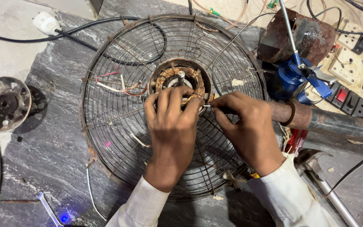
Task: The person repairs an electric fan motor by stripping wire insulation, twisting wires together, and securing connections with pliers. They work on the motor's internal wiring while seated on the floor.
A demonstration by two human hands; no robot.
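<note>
Fan guard: rusty round wire grille (118, 126) lies flat on the grey stone counter (51, 151), so the motor in its middle faces up to me and does not roll.
Motor: open round housing with copper windings (180, 80) sits at the centre of the grille, its short shaft standing upright; red and white wires (116, 84) come out to the left side and rest on the grille.
Left hand: my left hand (171, 122) lies over the near edge of the motor, fingers curled and pressed on the windings, I think to keep the motor steady while I work.
Right hand: my right hand (244, 126) is closed around a thin metal tool (209, 106), held like a pen; its tip points left and meets the motor edge just beside my left fingers.
Motor cover: round perforated metal cover (4, 103) stands well apart at the left, out of the way.
Blue tool: blue tool with a long rod (295, 75) rests at the right, near a rusty pipe (328, 122) and a rusty can (303, 35).
Power strip: switches and sockets (351, 98) are at the far right, with black cables (85, 40) running behind the grille.
Wrench: small wrench (47, 206) lies near the bottom left.
</note>
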